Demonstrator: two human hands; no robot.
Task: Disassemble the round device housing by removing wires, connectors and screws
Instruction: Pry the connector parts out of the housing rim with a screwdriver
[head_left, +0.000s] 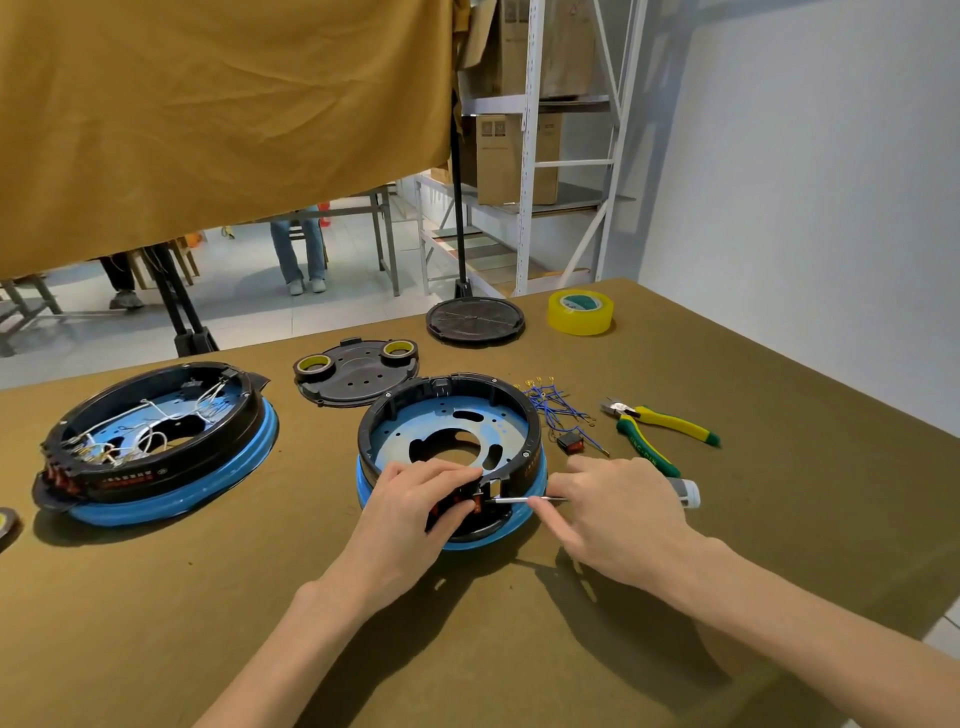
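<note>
Your left hand (415, 512) is curled over the near rim of the round housing (451, 457), fingers wrapped around the black switch block with its red parts at the front edge, gripping it. Your right hand (618, 512) holds a thin screwdriver (524, 500); its metal shaft runs leftward from your fingers to the near rim, its tip meeting the housing just beside your left fingertips, and the grey end of its handle sticks out on the far right of the hand. Your index finger lies stretched along the shaft.

The housing sits on the olive-brown table (519, 649) at the middle, a black ring on a blue base, with a blue-tinted metal plate inside that shows a large irregular cut-out.

Just right of it lies a loose bunch of blue wires (553, 405) with small terminals, and a small black-and-red switch (570, 443) near them. Further right lie yellow-and-green cutters (657, 428). To the left, well apart, a second housing (156, 441) has white wires inside. On the far side lie a black cover plate (358, 376) carrying two small tape rolls, a round black disc (475, 319), and a yellow tape roll (580, 312)
</note>
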